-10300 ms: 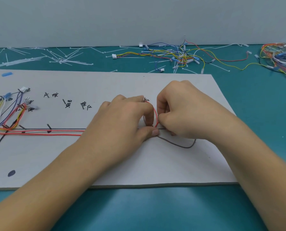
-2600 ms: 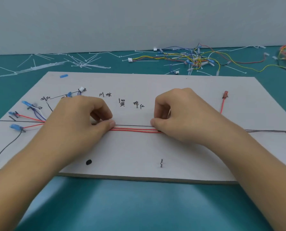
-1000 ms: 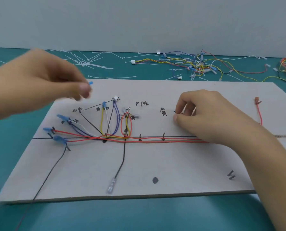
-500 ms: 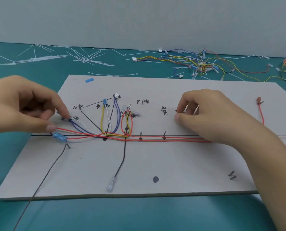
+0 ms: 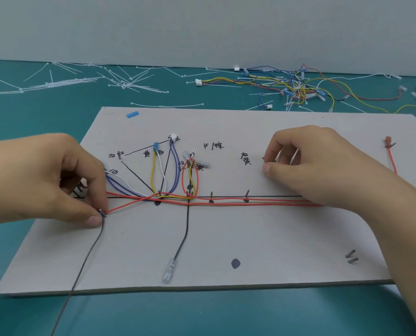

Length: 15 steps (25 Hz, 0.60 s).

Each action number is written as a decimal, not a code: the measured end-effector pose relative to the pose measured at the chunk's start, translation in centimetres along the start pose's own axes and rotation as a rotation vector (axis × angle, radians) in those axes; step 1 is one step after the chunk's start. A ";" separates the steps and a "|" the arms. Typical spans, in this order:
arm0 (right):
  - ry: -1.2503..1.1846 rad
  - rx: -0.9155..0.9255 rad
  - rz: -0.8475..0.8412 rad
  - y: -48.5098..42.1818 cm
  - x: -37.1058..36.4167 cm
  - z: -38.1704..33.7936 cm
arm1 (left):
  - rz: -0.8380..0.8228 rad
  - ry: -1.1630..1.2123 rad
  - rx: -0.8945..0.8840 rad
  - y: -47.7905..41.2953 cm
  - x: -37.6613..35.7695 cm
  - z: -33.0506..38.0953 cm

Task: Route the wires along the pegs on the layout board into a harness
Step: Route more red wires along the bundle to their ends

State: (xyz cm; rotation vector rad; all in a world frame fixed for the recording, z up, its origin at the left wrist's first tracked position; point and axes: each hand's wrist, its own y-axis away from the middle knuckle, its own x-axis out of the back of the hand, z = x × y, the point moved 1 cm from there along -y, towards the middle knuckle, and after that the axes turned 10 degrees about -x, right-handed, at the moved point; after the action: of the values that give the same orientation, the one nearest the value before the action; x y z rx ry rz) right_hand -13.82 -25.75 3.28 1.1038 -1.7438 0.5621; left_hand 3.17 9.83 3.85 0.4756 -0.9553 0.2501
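At the board's left edge, the left grip (image 5: 44,180) is reaching in over the layout board (image 5: 250,241), thumb and forefinger pinching the end of one of the red wires (image 5: 250,204). From that pinch a dark grey wire (image 5: 85,258) is running down, crossing the board's front edge and trailing onto the teal counter (image 5: 64,117). Just right of the grip, blue, white and yellow loops (image 5: 170,173) are rising from the drawn trunk line to their labels. A black wire with a clear terminal (image 5: 169,274) is hanging down from the trunk, its tip lying close to the front edge. The red wires are running rightward along the line, passing just below two upright pegs (image 5: 247,193).

Below the trunk, bare board is showing as far as the front edge, with a black dot (image 5: 235,263) and a pair of pegs (image 5: 351,257) standing in it. The right grip (image 5: 323,170) is resting on the board with its heel over the red wires, fingers curled and thumb tip touching the surface; whether it is holding anything I cannot tell. Near the right edge a red-tipped wire (image 5: 388,141) is lying apart. Behind the far edge, white cable ties (image 5: 124,83) and a tangle of loose wires (image 5: 292,86) are littering the counter.
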 end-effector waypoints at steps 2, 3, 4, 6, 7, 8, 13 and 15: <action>-0.005 -0.005 -0.005 0.0 0.0 0.0 | 0.063 -0.094 0.019 -0.4 0.0 -0.1; -0.008 -0.007 -0.007 -0.1 0.0 0.0 | 0.101 -0.118 -0.002 -0.5 0.0 0.2; -0.009 -0.008 -0.009 -0.1 0.0 0.0 | 0.112 -0.134 -0.020 -0.6 -0.4 0.6; -0.008 -0.005 -0.012 0.0 0.0 -0.1 | 0.127 -0.119 -0.028 -0.5 -0.5 1.2; -0.009 -0.003 -0.014 0.0 0.0 -0.2 | 0.128 -0.115 -0.037 -0.5 -0.5 1.6; -0.011 0.003 -0.016 0.1 -0.1 -0.2 | 0.144 -0.134 -0.047 -0.7 -0.6 2.1; -0.011 0.016 -0.022 0.2 -0.2 -0.4 | 0.166 -0.100 0.038 -0.7 -2.1 3.4; -0.013 0.011 -0.020 0.2 -0.2 -0.3 | 0.180 -0.078 0.086 -0.4 -2.6 2.9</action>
State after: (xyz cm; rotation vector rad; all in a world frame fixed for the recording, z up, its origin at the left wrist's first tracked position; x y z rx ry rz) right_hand -13.79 -25.32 3.29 1.1337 -1.7411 0.5540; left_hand -0.19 8.02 2.99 0.4813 -1.0683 0.4397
